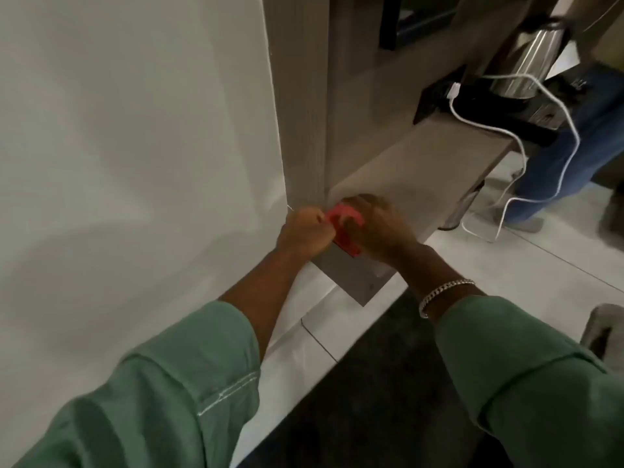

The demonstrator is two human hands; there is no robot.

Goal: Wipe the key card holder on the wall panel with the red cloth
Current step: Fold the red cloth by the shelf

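The red cloth (pixel 342 228) is bunched between both my hands at the near corner of a grey wooden shelf (pixel 422 163). My left hand (pixel 304 231) is closed on the cloth's left side. My right hand (pixel 378 228) grips it from the right, fingers curled over it. Both hands are low, beside the grey wood wall panel (pixel 300 113). No key card holder shows in this view.
A plain white wall (pixel 135 130) fills the left. On the shelf stand a steel kettle (pixel 530 59) on a black tray (pixel 479 103), with a white cable (pixel 540 136) hanging to the floor. A person in jeans (pixel 574 146) stands at right. A dark mat (pixel 388 383) lies below.
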